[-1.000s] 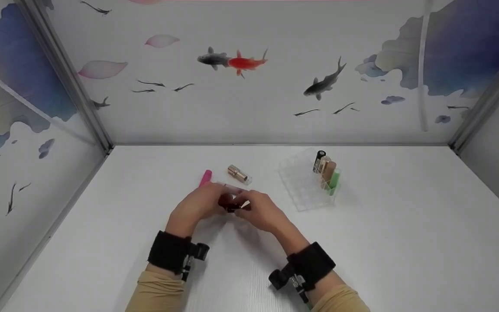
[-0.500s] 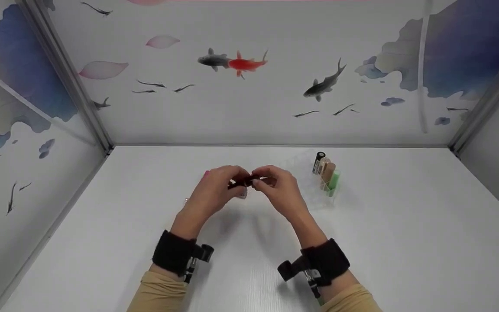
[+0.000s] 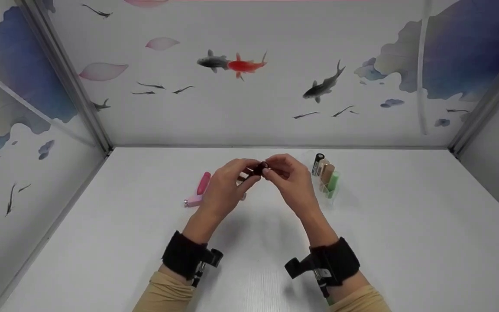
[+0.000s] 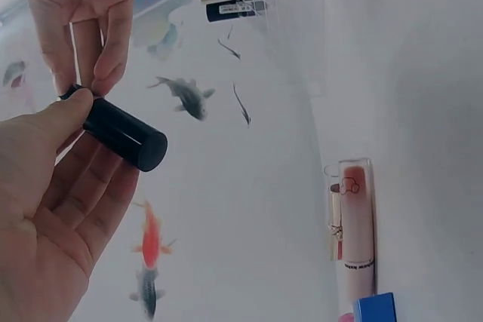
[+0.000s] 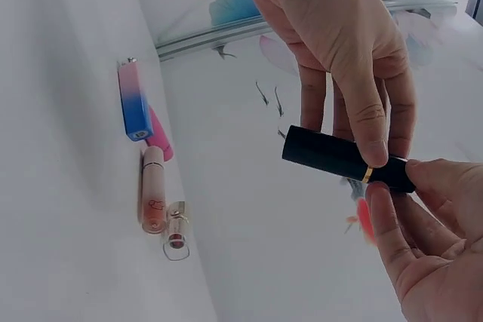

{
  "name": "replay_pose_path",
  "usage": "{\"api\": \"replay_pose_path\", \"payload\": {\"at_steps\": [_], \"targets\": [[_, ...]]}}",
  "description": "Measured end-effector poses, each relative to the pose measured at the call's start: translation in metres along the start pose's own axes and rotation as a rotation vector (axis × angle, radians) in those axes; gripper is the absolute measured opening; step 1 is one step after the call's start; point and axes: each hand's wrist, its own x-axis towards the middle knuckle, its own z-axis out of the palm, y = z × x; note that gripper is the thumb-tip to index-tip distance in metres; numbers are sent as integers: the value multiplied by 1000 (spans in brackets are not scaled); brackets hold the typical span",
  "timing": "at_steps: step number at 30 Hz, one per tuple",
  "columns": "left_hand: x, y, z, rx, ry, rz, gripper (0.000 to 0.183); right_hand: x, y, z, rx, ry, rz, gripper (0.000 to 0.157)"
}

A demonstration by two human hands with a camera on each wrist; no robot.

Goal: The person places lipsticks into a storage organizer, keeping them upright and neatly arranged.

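Both hands hold a black lipstick tube [image 5: 324, 150] with a thin gold band, up in front of the body. My left hand [image 3: 225, 186] grips its longer part, the thumb lying near the gold band in the right wrist view. At the short end past the band, fingertips of my right hand [image 3: 293, 184] pinch the tube. From the left wrist camera, the tube's flat round end [image 4: 154, 151] points out of the left hand, while the right hand [image 4: 83, 5] reaches in from above.
Left of the hands lie a bright pink tube [image 3: 204, 183], a pink-and-blue square tube [image 5: 133, 103], a pale pink lip gloss [image 5: 153, 186] and a gold lipstick with clear cap [image 5: 177, 224]. A clear rack [image 4: 290, 35] at the right bears several upright lipsticks. Patterned panels enclose the table.
Both hands have moved away from the body and to the right with the black lipstick tube, uncovering the pink tubes on the left and covering part of the clear rack.
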Motion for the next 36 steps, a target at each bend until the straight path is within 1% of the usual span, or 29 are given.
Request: {"api": "replay_pose_path", "payload": {"at_steps": [4, 10, 12, 15, 19, 24, 31, 33, 36], "targets": [[5, 8, 7, -10, 28, -12, 31, 1, 0, -10, 23, 8, -7, 20], [13, 16, 18, -47, 47, -5, 31, 2, 1, -26, 25, 40, -12, 21], [16, 18, 22, -48, 69, -5, 31, 3, 1, -30, 12, 48, -29, 22], [22, 21, 29, -35, 116, -18, 30, 4, 2, -33, -10, 57, -78, 24], [31, 23, 39, -49, 159, -43, 28, 6, 3, -39, -86, 71, -135, 26], [39, 26, 51, -71, 202, -65, 24, 9, 4, -47, -210, 78, -179, 29], [52, 30, 67, -96, 264, -99, 23, 13, 10, -57, -325, 112, -224, 29], [55, 31, 72, -112, 275, -103, 23, 15, 12, -60, -353, 118, -239, 29], [60, 33, 79, -137, 275, -106, 24, 16, 14, -66, -385, 127, -258, 29]]}}
